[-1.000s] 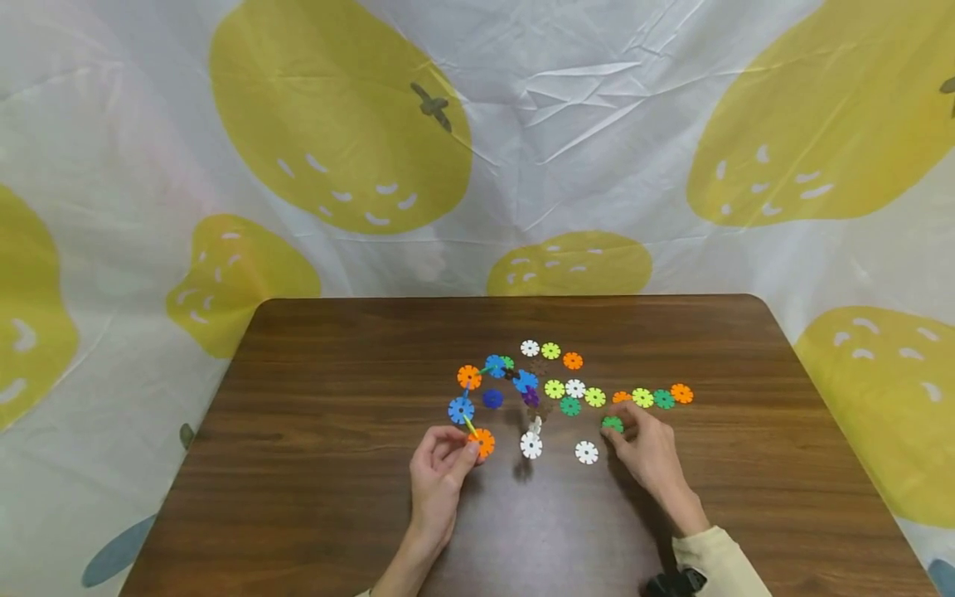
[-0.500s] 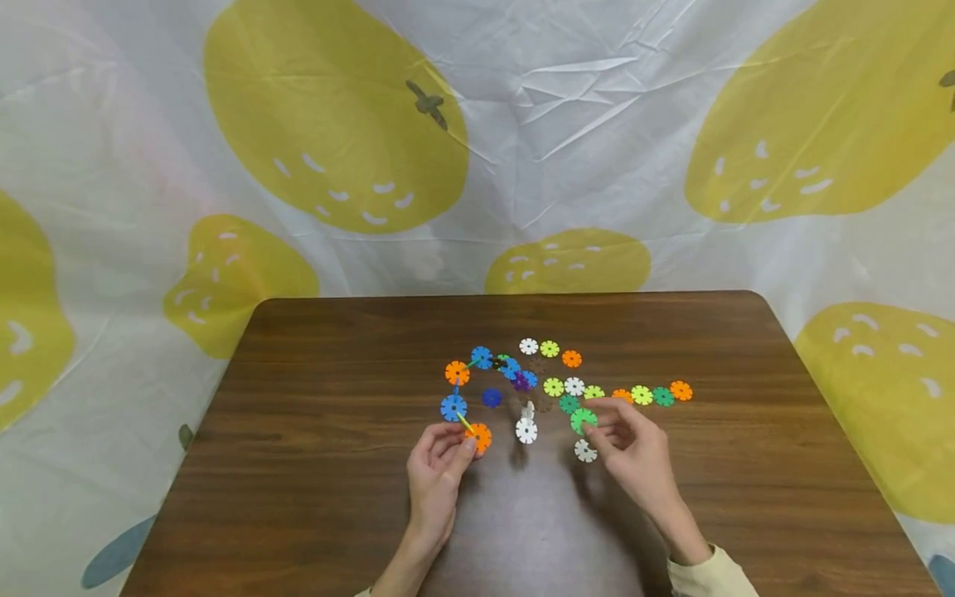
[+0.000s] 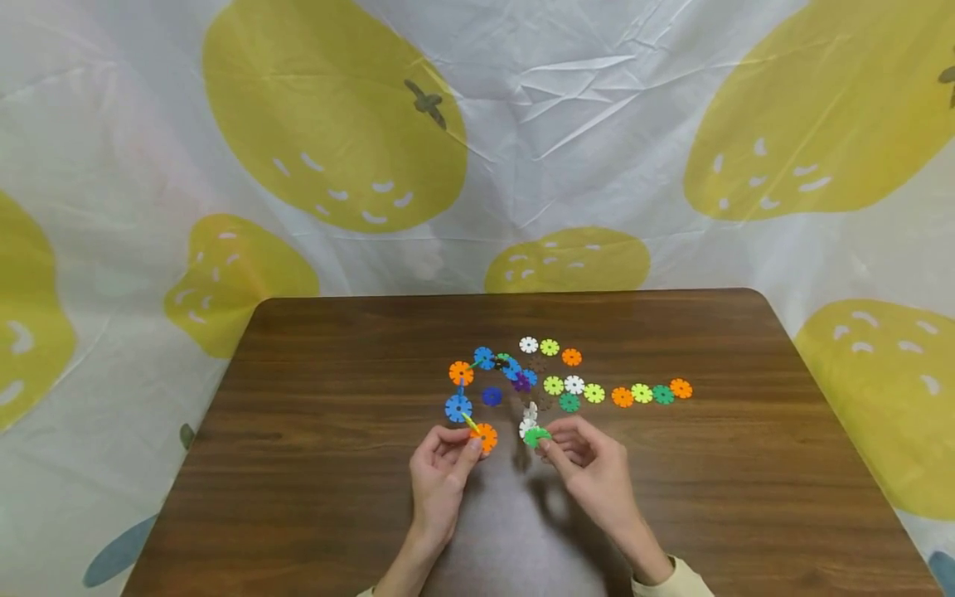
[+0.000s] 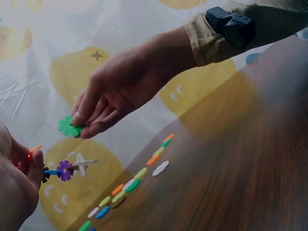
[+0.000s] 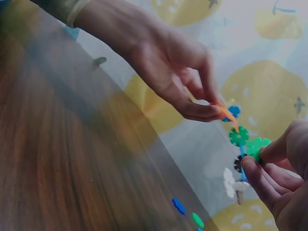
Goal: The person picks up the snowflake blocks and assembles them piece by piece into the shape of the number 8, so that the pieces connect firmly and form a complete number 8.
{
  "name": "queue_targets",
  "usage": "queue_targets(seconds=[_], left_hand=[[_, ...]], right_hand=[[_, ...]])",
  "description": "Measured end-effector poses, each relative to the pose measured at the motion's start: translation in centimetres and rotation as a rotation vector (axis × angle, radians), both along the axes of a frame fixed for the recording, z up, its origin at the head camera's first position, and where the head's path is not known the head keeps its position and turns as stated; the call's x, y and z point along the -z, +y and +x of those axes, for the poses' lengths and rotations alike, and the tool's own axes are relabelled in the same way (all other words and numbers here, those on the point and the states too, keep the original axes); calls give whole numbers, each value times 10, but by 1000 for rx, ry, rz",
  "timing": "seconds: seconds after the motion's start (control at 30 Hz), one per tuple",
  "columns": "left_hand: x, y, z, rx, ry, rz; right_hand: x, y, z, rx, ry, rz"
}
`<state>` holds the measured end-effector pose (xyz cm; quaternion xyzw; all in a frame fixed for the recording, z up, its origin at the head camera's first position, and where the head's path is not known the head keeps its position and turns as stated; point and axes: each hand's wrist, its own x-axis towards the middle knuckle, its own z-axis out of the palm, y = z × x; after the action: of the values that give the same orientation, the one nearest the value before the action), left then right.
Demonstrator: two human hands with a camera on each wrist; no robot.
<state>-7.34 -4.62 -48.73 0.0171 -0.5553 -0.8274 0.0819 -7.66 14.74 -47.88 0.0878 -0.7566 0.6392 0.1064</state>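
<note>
My left hand (image 3: pixel 438 473) pinches an orange notched disc (image 3: pixel 488 438) at one end of a curved chain of interlocked snowflake discs. From there the chain runs through a yellow disc (image 3: pixel 471 423), a blue disc (image 3: pixel 458 408) and another orange disc (image 3: pixel 461 373), bending round to a purple disc (image 3: pixel 521 381) and white discs (image 3: pixel 530 412) at the other end. My right hand (image 3: pixel 600 477) pinches a single green disc (image 3: pixel 535 436) between thumb and fingers. In the head view this disc overlaps the white end; the left wrist view shows a gap between the green disc (image 4: pixel 70 126) and the white discs (image 4: pixel 83 164).
Loose discs lie on the brown table (image 3: pixel 313 464): a dark blue disc (image 3: pixel 492 396) inside the chain's curve, an orange disc (image 3: pixel 571 357) farther back, and a row ending at an orange disc (image 3: pixel 681 388). White discs (image 4: pixel 161 168) lie behind my right hand. A lemon-print cloth (image 3: pixel 582 149) hangs behind.
My right hand has carried the green disc leftward from beside the row to the chain's white end. My left hand stays nearly in place; the chain has shifted slightly.
</note>
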Motion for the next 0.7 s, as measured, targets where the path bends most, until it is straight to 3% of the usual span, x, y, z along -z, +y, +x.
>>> queue_targets(seconds=[0.2, 0.7], left_hand=[[-1, 3, 1, 24, 51, -22], [0, 3, 2, 48, 13, -51]], right_hand=[[1, -9, 3, -52, 51, 9], [4, -20, 2, -63, 204, 11]])
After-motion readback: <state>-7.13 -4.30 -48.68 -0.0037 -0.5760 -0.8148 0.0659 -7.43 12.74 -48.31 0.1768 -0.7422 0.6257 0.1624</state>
